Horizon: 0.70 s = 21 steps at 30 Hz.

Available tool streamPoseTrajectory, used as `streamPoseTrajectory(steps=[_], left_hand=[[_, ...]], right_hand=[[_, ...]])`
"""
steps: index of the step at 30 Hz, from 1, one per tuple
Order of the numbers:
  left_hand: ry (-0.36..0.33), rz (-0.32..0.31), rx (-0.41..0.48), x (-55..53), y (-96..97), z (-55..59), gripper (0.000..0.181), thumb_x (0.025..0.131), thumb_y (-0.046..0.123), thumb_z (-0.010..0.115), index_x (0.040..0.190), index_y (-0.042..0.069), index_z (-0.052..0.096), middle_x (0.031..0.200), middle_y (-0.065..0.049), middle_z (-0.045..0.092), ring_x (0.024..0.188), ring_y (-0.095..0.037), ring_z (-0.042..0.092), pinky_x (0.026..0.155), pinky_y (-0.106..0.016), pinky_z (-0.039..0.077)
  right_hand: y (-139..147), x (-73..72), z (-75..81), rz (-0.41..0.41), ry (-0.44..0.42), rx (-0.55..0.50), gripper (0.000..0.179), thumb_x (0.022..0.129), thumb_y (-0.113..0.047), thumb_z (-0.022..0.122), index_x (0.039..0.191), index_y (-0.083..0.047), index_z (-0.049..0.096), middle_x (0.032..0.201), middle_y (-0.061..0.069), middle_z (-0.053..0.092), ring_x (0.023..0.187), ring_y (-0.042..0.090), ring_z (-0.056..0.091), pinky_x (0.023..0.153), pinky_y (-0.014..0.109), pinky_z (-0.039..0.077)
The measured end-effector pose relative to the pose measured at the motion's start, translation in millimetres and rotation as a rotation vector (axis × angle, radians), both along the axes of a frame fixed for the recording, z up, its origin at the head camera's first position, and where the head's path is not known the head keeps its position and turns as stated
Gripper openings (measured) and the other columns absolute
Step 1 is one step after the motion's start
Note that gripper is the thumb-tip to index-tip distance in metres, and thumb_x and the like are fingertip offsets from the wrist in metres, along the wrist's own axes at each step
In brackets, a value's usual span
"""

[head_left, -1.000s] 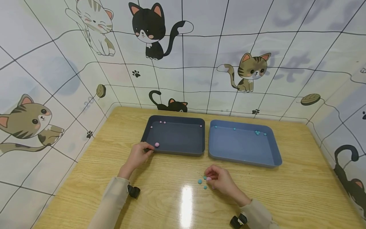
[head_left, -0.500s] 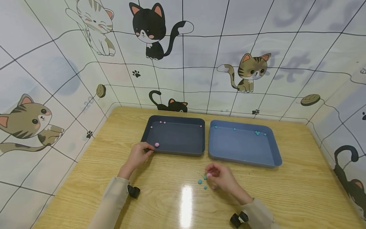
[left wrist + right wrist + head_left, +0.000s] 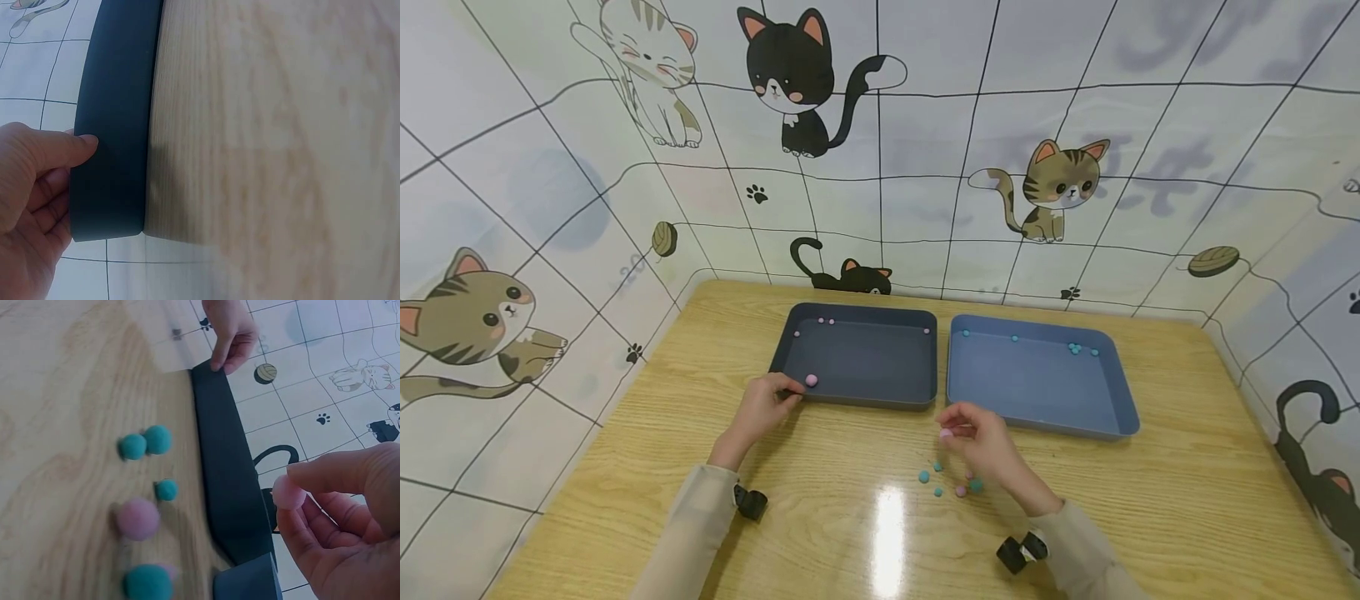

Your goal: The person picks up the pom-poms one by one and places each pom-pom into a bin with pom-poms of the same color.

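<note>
Between thumb and fingertips my right hand (image 3: 983,440) pinches a pink pompom (image 3: 289,492), held above the table just in front of the trays. My left hand (image 3: 766,407) grips the near-left corner of the dark tray (image 3: 868,367), thumb on the outer wall in the left wrist view. Inside that tray lie a larger pink pompom (image 3: 812,381) and several small pink ones along the edges. The blue tray (image 3: 1030,383) beside it holds several small teal pompoms (image 3: 1075,348).
Loose on the wooden table (image 3: 820,517), below the right hand, lie several teal pompoms (image 3: 924,477) and a pink pompom (image 3: 960,492), with another small pink one partly hidden. Cat-patterned walls (image 3: 925,208) close off the back and sides.
My right hand has lifted the pink pompom off the table and moved it toward the trays, uncovering pink and teal pompoms beneath. My left hand stays on the dark tray.
</note>
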State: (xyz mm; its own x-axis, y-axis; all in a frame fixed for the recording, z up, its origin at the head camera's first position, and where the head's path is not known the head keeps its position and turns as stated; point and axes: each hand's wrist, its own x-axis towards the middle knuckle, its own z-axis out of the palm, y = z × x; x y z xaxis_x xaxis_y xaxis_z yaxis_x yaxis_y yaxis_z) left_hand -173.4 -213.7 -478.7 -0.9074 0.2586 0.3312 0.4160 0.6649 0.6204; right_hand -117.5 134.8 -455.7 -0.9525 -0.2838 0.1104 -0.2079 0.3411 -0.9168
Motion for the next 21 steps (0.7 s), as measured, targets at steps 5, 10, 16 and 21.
streamPoseTrajectory(steps=[5, 10, 16, 21], left_hand=[[0.007, 0.001, 0.0, 0.3, 0.3, 0.2, 0.011, 0.075, -0.009, 0.071, 0.08, 0.001, 0.072, 0.08, -0.009, 0.068, 0.075, -0.022, 0.063, 0.06, -0.031, 0.051], [0.005, 0.003, -0.001, 0.5, 0.4, 0.6, 0.011, 0.075, -0.009, 0.071, 0.08, 0.001, 0.072, 0.081, -0.008, 0.068, 0.076, -0.022, 0.063, 0.061, -0.032, 0.052], [0.002, 0.006, -0.009, 0.3, 0.2, 0.7, 0.012, 0.076, -0.009, 0.071, 0.081, 0.002, 0.072, 0.081, -0.008, 0.068, 0.076, -0.021, 0.063, 0.061, -0.032, 0.052], [0.006, 0.004, -0.016, 0.2, 0.0, 1.2, 0.012, 0.075, -0.008, 0.071, 0.081, 0.002, 0.072, 0.082, -0.008, 0.068, 0.077, -0.022, 0.063, 0.062, -0.034, 0.052]], right_hand=[[-2.4, -6.5, 4.2, 0.011, 0.064, -0.009, 0.017, 0.08, 0.01, 0.066, 0.096, 0.008, 0.061, 0.094, 0.023, 0.064, 0.084, 0.027, 0.064, 0.076, 0.025, 0.053], [-6.1, -13.9, 7.7, 0.005, 0.091, 0.004, 0.017, 0.081, 0.009, 0.066, 0.097, 0.007, 0.062, 0.094, 0.021, 0.064, 0.085, 0.027, 0.064, 0.077, 0.027, 0.054], [-13.1, -22.6, 12.2, -0.021, 0.074, 0.012, 0.017, 0.082, 0.004, 0.067, 0.099, 0.004, 0.063, 0.096, 0.018, 0.065, 0.088, 0.027, 0.064, 0.079, 0.03, 0.053], [-20.6, -29.3, 16.9, -0.018, 0.063, -0.011, 0.018, 0.083, 0.003, 0.067, 0.1, 0.005, 0.063, 0.097, 0.017, 0.064, 0.09, 0.028, 0.064, 0.08, 0.028, 0.053]])
